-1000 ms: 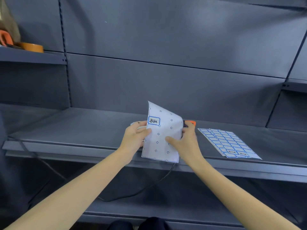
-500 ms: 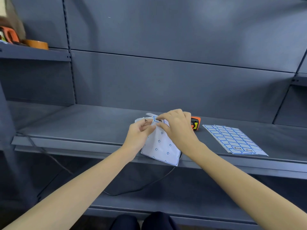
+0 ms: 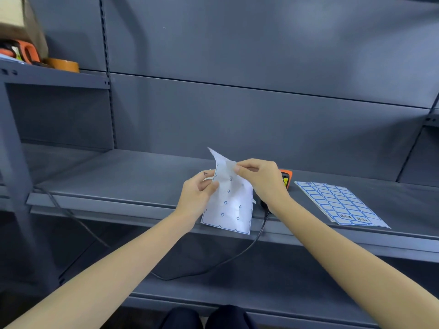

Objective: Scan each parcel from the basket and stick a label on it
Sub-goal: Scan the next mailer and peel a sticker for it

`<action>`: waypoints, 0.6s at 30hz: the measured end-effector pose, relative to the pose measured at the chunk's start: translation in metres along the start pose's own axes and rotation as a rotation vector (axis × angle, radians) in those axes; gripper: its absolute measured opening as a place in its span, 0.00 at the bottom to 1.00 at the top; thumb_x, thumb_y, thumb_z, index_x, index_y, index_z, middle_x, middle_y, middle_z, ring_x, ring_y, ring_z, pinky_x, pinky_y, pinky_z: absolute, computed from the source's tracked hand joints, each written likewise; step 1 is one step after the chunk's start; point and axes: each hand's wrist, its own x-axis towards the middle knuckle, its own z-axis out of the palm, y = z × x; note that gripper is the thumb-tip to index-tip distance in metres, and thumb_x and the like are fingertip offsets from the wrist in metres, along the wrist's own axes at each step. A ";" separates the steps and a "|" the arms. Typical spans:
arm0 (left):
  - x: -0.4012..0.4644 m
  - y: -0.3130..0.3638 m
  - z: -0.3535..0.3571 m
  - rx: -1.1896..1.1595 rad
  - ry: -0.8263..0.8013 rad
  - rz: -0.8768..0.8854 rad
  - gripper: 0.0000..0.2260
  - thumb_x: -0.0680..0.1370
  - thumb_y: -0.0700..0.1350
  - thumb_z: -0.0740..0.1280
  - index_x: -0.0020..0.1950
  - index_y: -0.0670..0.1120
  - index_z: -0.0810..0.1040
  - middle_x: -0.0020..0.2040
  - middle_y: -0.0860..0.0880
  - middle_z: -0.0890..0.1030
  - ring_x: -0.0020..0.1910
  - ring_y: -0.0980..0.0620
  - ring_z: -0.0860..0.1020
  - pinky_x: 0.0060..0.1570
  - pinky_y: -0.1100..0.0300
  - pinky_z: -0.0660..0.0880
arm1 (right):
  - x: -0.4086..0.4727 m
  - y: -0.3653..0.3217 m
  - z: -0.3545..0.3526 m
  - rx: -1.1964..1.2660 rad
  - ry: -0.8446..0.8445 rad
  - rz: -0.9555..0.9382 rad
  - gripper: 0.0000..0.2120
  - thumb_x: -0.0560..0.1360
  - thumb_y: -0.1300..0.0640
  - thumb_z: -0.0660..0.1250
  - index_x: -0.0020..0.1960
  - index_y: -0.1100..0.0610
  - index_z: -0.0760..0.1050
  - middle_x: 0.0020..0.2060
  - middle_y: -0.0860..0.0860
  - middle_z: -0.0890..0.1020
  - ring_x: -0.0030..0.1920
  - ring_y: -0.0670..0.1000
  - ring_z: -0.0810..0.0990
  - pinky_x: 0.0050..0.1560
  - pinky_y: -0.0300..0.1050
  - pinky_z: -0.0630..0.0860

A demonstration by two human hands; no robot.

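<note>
- Grey metal shelving all around, and I'm looking down at the middle shelf [image 3: 123,181].
- My left hand [image 3: 198,194] pinches the left edge of a mostly peeled label sheet [image 3: 229,205], held up over the shelf's front lip.
- My right hand [image 3: 259,178] pinches the sheet's upper part near the top corner; can't tell if it's got a label.
- Orange scanner [image 3: 285,177] sits on the shelf right behind my right hand, its cable [image 3: 237,257] dropping off the edge.
- Fuller label sheets [image 3: 339,204] lie flat off to the right.
- Tape roll [image 3: 62,64] on the upper left shelf.
</note>
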 end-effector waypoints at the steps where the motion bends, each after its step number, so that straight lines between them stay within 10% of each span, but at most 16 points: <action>1: 0.000 -0.001 -0.002 -0.012 0.010 -0.012 0.10 0.80 0.37 0.63 0.58 0.47 0.79 0.48 0.51 0.85 0.45 0.54 0.82 0.45 0.56 0.77 | 0.001 0.000 0.000 0.071 0.001 0.041 0.04 0.75 0.55 0.70 0.47 0.53 0.84 0.44 0.44 0.85 0.47 0.43 0.81 0.44 0.33 0.74; 6: 0.001 0.001 -0.020 -0.066 0.128 -0.040 0.12 0.78 0.35 0.62 0.54 0.48 0.81 0.48 0.50 0.85 0.46 0.50 0.82 0.43 0.56 0.77 | 0.009 0.004 -0.006 0.311 0.040 0.175 0.03 0.76 0.56 0.69 0.45 0.52 0.81 0.41 0.43 0.82 0.44 0.44 0.78 0.42 0.33 0.72; 12: 0.006 0.010 -0.066 -0.163 0.443 -0.075 0.13 0.75 0.33 0.61 0.51 0.45 0.81 0.43 0.52 0.79 0.37 0.52 0.76 0.28 0.67 0.68 | 0.023 0.018 -0.004 -0.261 0.059 -0.047 0.07 0.77 0.50 0.66 0.46 0.52 0.80 0.40 0.42 0.82 0.41 0.40 0.77 0.36 0.22 0.66; 18: 0.008 0.008 -0.091 -0.220 0.578 -0.095 0.13 0.76 0.34 0.61 0.50 0.50 0.80 0.42 0.54 0.79 0.39 0.51 0.76 0.35 0.61 0.70 | 0.038 0.042 0.022 -0.696 -0.044 -0.225 0.09 0.78 0.58 0.60 0.51 0.56 0.79 0.44 0.51 0.83 0.49 0.54 0.77 0.50 0.49 0.74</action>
